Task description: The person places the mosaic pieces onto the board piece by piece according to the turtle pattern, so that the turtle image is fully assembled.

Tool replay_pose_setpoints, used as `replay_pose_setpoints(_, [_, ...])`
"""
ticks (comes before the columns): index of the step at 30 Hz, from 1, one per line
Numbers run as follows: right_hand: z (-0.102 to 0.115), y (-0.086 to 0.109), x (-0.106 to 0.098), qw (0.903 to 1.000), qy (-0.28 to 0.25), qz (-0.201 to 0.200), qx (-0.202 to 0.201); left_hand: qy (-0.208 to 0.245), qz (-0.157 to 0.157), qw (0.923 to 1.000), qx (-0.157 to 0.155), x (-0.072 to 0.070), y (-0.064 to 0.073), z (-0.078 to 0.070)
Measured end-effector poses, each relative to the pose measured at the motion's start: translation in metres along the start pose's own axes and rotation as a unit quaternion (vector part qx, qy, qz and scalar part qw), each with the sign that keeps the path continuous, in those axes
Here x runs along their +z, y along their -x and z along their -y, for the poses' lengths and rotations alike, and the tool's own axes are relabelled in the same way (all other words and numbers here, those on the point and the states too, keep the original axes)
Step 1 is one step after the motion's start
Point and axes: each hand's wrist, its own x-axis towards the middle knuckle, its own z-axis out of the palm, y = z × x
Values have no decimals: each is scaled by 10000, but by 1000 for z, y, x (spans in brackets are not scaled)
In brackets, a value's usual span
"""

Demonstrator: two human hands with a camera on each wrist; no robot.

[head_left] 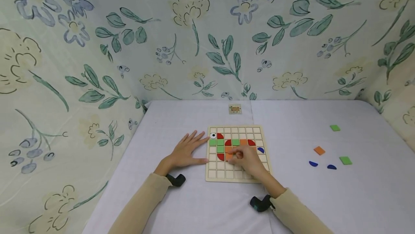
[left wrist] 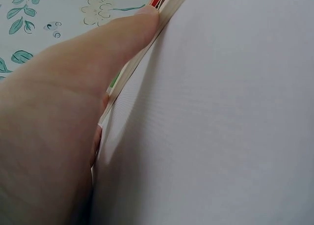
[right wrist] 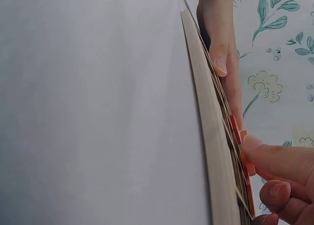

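Observation:
A wooden grid board [head_left: 215,174] lies on the table, partly filled with red, green and orange pieces and a white eye tile [head_left: 213,135]. My left hand [head_left: 185,153] spreads its fingers along the board's left side; fingertips and thumb touch its edge. Over the middle of the grid, my right hand [head_left: 249,160] pinches an orange tile [right wrist: 244,134] between thumb and fingers, low against the board beside a red quarter-round piece [head_left: 221,157]. A blue half-round piece [head_left: 260,150] lies on the board's right side. Part of the grid is hidden beneath the right hand.
Right of the board lie two green tiles [head_left: 345,160], an orange tile [head_left: 319,150] and two blue half-round pieces [head_left: 331,167]. A small patterned card [head_left: 235,109] lies beyond the board. Flowered cloth [head_left: 223,46] hangs behind the white-covered table [head_left: 301,198].

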Motion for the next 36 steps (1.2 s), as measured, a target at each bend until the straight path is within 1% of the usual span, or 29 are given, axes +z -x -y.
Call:
replay_pose_setpoints(13, [1, -3, 4, 9994, 312, -125, 53, -31, -145, 9999, 71, 0, 1, 0])
replay_pose_setpoints(24, [-1, -3, 4, 9993, 330, -154, 65, -16, -53, 10000, 0, 1, 1, -1])
replay_pose_setpoints(29, [-1, -4, 3, 9997, 211, -112, 20, -42, -67, 10000, -3, 1, -1, 0])
replay_pose_setpoints(34, [-2, -4, -3, 9999, -52, -96, 34, -38, -98, 9999, 13, 1, 0, -1])
replay_pose_setpoints(36, [-2, -3, -8, 9996, -252, -88, 79, -23, -110, 9999, 14, 0, 1, -1])
